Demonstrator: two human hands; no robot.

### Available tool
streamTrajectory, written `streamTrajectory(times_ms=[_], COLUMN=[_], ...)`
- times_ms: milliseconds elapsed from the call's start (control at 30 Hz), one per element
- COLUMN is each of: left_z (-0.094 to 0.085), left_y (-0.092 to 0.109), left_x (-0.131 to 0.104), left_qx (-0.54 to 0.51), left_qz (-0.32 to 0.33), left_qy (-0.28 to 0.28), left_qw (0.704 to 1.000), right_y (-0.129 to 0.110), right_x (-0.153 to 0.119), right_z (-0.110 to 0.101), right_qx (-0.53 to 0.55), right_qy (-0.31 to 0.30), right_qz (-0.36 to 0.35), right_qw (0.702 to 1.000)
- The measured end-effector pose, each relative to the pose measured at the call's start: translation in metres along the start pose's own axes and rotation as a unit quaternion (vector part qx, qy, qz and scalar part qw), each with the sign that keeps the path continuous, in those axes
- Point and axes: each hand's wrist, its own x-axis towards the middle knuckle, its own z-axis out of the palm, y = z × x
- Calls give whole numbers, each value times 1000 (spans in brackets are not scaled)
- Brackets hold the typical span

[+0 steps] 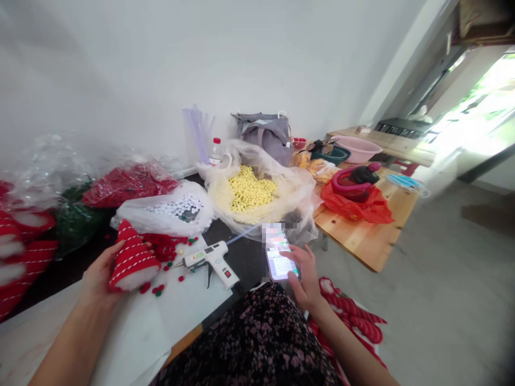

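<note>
The left hand (102, 268) curls closed around a red striped cone (134, 260); the right hand (303, 268) is partly open, fingers at a phone (278, 262). Between them a glue gun (217, 262) lies crosswise, nozzle towards the left hand, near loose pompoms (161, 252). Beyond the left hand sits a white bag (137, 212); a yellow-filled bag (298, 193) blocks the way beyond the phone. The dark table's (251, 257) near edge passes between the hands; floor (442, 300) opens wide right of the right hand.
</note>
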Motion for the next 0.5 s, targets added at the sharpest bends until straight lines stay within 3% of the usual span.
streamTrajectory(times_ms=[67,167,500], left_z=[1,4,2], left_y=[0,1,0], left_x=[-2,-7,-3], left_qx=[4,14,30], left_qz=[-4,-9,5], left_qy=[1,5,-5], left_qw=[1000,1000,1000], right_y=[4,8,0], right_x=[-5,-10,-8], right_z=[2,5,3], right_qx=[-12,-27,12], right_qy=[51,64,75], right_qz=[45,79,68], right_qw=[998,994,995])
